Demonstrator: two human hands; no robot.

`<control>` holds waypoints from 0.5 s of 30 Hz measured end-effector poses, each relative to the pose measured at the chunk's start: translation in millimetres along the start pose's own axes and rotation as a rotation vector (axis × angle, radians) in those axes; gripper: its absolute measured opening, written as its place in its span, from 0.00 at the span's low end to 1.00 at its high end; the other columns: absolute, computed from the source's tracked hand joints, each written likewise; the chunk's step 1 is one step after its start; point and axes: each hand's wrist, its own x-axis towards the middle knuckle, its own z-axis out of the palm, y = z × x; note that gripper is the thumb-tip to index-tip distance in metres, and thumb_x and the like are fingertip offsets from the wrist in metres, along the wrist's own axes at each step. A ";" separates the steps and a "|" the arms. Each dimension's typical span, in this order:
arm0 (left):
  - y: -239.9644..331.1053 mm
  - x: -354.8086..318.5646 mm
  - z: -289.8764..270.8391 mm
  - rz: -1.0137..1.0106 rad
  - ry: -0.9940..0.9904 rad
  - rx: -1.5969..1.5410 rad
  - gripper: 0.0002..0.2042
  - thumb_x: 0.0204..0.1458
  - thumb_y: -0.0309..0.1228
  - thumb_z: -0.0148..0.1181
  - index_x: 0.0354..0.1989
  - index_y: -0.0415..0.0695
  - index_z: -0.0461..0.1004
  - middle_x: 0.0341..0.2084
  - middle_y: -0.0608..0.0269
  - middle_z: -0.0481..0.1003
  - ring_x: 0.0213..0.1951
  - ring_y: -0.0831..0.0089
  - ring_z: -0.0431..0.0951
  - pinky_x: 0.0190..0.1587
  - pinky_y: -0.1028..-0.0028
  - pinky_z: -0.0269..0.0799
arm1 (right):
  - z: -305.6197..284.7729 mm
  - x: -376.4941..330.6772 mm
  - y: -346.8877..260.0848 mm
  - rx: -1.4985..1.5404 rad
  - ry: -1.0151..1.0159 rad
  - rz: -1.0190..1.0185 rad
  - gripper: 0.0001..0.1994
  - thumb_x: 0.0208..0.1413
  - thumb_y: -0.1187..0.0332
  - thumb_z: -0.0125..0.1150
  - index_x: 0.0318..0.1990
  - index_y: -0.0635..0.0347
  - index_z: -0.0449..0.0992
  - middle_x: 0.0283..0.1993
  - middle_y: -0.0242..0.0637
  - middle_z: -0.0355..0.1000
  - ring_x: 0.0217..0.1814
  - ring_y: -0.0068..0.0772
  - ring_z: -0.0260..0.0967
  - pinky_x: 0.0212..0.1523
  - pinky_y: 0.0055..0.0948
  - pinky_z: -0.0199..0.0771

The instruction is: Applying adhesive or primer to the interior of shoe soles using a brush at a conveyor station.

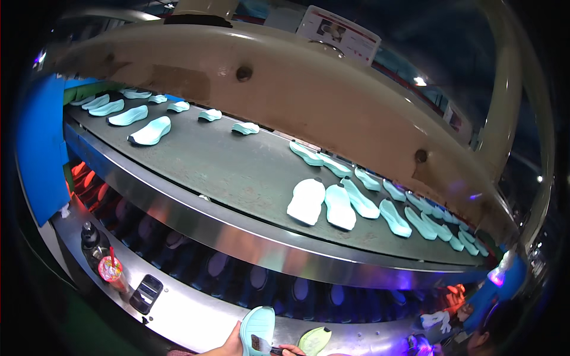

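Note:
My left hand (231,343) grips a pale blue shoe sole (259,323) by its left edge, tilted up at the bottom of the view. My right hand (291,350) is closed on the dark handle of a brush (261,344). The brush's bristles lie against the inner face of the sole, near its lower end. Just right of the brush, a yellow-green sole (314,340) rests on the metal ledge (196,323). The lower part of both hands is cut off by the frame's edge.
Ahead runs a dark conveyor belt (219,157) carrying rows of pale blue soles (339,206), under a beige machine hood (285,77). A lower rack (237,267) holds more soles. On the ledge stand a black bottle (92,237), a red drink cup (111,270) and a black tray (146,293). Another person's gloved hand (436,320) is at right.

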 end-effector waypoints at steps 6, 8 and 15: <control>-5.0 -3.1 -3.1 -0.018 0.004 0.013 0.32 0.54 0.56 0.16 0.61 0.51 0.50 0.57 0.65 0.57 0.59 0.60 0.54 0.60 0.61 0.47 | 0.8 -1.8 4.0 -0.003 -0.009 0.011 0.16 0.48 0.75 0.53 0.46 0.65 0.65 0.46 0.44 0.67 0.46 0.33 0.65 0.49 0.32 0.66; -3.1 -2.6 -3.0 -0.040 0.011 0.005 0.32 0.54 0.56 0.15 0.61 0.51 0.50 0.57 0.65 0.57 0.59 0.61 0.53 0.60 0.61 0.47 | 1.5 -1.2 4.6 -0.001 -0.009 0.015 0.15 0.48 0.75 0.53 0.45 0.65 0.65 0.46 0.44 0.67 0.46 0.33 0.66 0.49 0.32 0.66; -7.9 9.4 -1.7 0.024 -0.067 -0.010 0.36 0.50 0.62 0.20 0.61 0.50 0.48 0.59 0.60 0.54 0.59 0.57 0.53 0.60 0.57 0.46 | -0.2 2.2 2.4 -0.003 -0.022 0.018 0.14 0.47 0.77 0.53 0.44 0.66 0.67 0.45 0.45 0.68 0.46 0.34 0.66 0.49 0.32 0.66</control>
